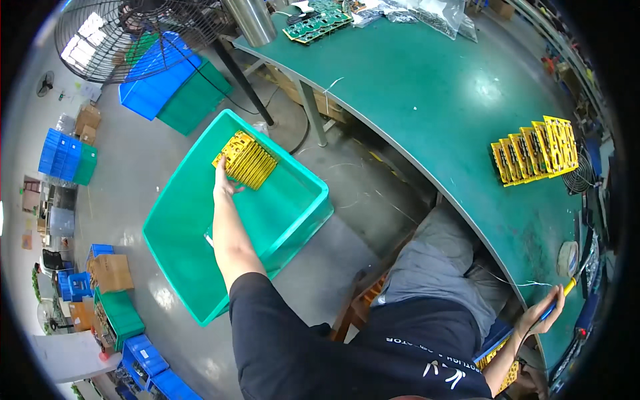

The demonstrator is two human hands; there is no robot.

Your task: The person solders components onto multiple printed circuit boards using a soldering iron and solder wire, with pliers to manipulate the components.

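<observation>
My left hand [227, 181] reaches down into a large green plastic bin [175, 257] at my left. Its fingers are around the near left edge of a yellow circuit board [230, 148], at the end of a tight row of several such boards [252, 162]. The board hides part of the fingers. At the lower right, by the table edge, my right hand [543, 312] is closed around a soldering iron [549, 309] with a blue and yellow handle. A thin pale wire [535, 283] runs out close to this hand.
Several yellow boards [535, 152] stand in a row on the green table [427, 110]. A tape roll [568, 259] lies at its right edge. Green boards [319, 27] and plastic bags [440, 15] sit at the back. A floor fan [140, 33] stands behind the bin, near blue crates [160, 73].
</observation>
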